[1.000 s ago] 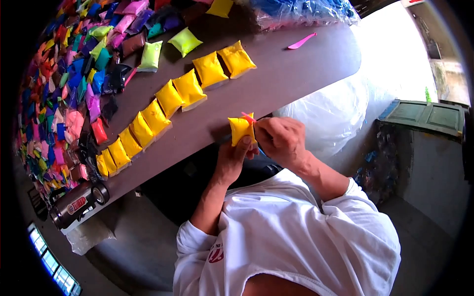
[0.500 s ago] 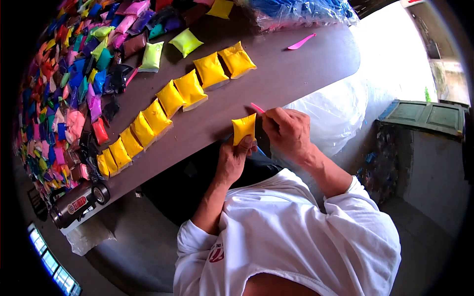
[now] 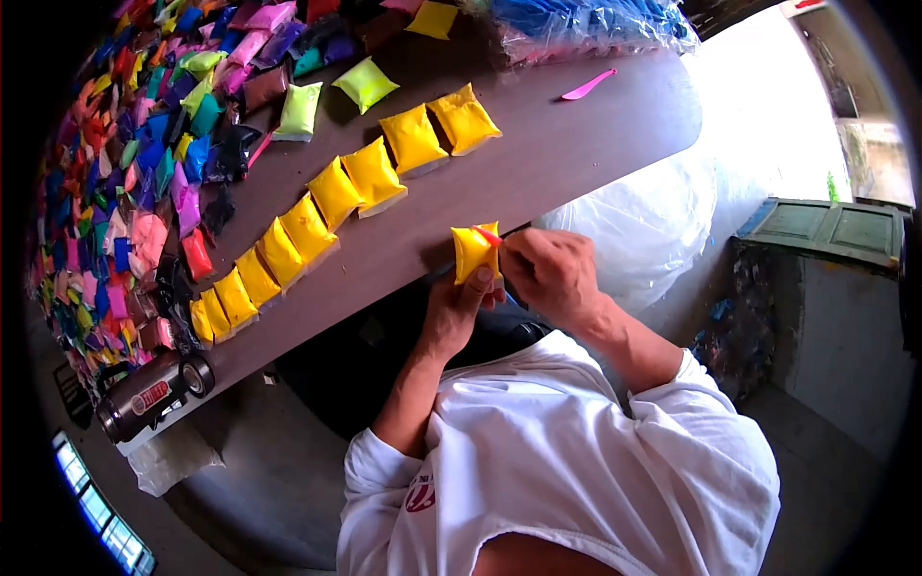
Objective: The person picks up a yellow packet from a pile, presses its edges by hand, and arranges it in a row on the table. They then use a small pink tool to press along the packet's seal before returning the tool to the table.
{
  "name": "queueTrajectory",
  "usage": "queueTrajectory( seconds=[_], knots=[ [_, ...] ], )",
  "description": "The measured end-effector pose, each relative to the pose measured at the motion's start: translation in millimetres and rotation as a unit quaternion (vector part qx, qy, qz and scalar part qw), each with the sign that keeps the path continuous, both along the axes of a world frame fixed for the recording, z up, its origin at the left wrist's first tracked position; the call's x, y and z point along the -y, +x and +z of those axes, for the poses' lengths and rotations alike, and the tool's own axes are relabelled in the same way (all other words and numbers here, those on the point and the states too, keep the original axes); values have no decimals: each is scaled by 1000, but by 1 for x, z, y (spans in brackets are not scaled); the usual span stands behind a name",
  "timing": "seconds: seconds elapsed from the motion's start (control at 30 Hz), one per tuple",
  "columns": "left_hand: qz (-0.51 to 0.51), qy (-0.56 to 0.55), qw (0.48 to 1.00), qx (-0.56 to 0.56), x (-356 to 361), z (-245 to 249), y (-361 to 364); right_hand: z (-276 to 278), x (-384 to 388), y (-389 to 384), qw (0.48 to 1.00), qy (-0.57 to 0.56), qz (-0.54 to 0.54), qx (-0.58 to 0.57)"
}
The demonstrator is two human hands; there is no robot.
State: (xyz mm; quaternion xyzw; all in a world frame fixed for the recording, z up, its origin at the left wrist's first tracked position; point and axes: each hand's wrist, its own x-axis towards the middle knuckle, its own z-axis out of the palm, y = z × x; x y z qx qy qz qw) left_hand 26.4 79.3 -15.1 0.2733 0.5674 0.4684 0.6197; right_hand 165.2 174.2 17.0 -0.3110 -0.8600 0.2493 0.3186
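My left hand (image 3: 457, 309) pinches a small, puffy yellow packet (image 3: 470, 255) between thumb and fingers at its lower end, just off the table's front edge. In my right hand (image 3: 557, 272), closed with bent fingers, is a slim pink plastic modelling tool (image 3: 488, 235). Its pointed end lies across the packet's upper right corner. Beyond my hands, a slanting row of similar yellow packets (image 3: 371, 175) rests on the brown table (image 3: 538, 144).
Another pink plastic tool (image 3: 589, 85) lies on the table's far right. Packets of many colours (image 3: 149, 154) are heaped along the left. A dark flask (image 3: 154, 396) lies at the near left corner. Clear plastic wrapping (image 3: 634, 226) bulges beside the table's right edge.
My right hand has moved slightly left and down, bringing the pink tool from beside the packet onto its upper corner. My left hand holds the packet in nearly the same place.
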Motion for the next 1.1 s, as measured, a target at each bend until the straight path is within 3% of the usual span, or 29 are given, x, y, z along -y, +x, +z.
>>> queueTrajectory(
  seconds=[0.13, 0.2, 0.27, 0.37, 0.57, 0.73, 0.87, 0.93, 1.0, 1.03, 1.07, 1.1],
  knots=[
    [-36, 4, 999, -23, 0, -1, -5, -4, -15, 3, 997, -18, -61, 39],
    [-29, 20, 999, 37, 0, -6, -5, -2, -16, 3, 997, 27, -72, -6],
    [-15, 10, 998, 61, 0, -6, -2, 5, -6, 1, 999, 12, 0, -51],
    [-6, 15, 994, 111, 0, -5, -1, -6, -4, -1, 999, -33, -6, -10],
    [2, 19, 988, 156, 7, -8, -5, -3, -75, 39, 983, 123, -131, 46],
    [-1, 34, 987, 156, 6, -4, -2, -3, -151, 59, 975, 157, -66, 142],
    [13, 39, 978, 203, 9, 0, -4, 7, -170, 52, 966, 216, -60, 130],
    [20, 41, 979, 200, 11, 3, -5, 13, -159, 39, 950, 256, -168, 57],
    [26, 43, 979, 197, 15, 3, -5, 32, -112, 26, 981, 102, -162, 0],
    [28, 44, 981, 189, 15, 2, -3, 28, -89, 20, 993, 6, -99, -69],
    [29, 44, 982, 181, 15, 2, -1, 24, -63, 17, 988, -120, -56, -83],
    [35, 39, 985, 164, 15, 5, 2, 5, -39, 11, 947, -264, 11, -184]
  ],
)
